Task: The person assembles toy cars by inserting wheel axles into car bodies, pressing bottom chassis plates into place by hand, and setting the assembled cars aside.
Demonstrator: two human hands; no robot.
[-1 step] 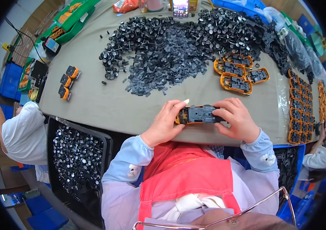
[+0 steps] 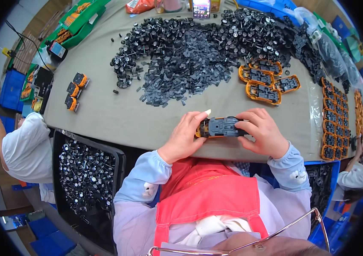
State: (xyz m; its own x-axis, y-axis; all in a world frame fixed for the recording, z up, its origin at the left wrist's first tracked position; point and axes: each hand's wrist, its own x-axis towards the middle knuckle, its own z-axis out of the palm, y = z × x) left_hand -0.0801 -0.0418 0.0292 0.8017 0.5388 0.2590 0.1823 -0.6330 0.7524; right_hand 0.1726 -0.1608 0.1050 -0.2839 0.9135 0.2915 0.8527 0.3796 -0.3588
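Note:
An orange toy car body (image 2: 222, 127) lies underside up near the table's front edge, its grey-black base plate showing. My left hand (image 2: 184, 134) grips its left end between thumb and fingers. On the right end, my right hand (image 2: 261, 131) is closed round the car, fingertips pressing on the base plate. Beyond my hands spreads a heap of small flat black plastic pieces (image 2: 185, 64). Piles of black wheels on metal axles (image 2: 147, 40) flank that heap. To the right of it sit several orange car bodies (image 2: 263, 93) with dark undersides up.
Three orange car parts (image 2: 73, 89) stand at the left. Rows of car bodies (image 2: 334, 121) line the right side. A black bin of wheels (image 2: 87, 179) is at my left, a blue bin (image 2: 324, 183) at my right. A lit phone (image 2: 201, 9) stands at the back. Co-workers sit on both sides.
My right fingers have shifted very slightly on the base plate. Otherwise nothing visibly differs.

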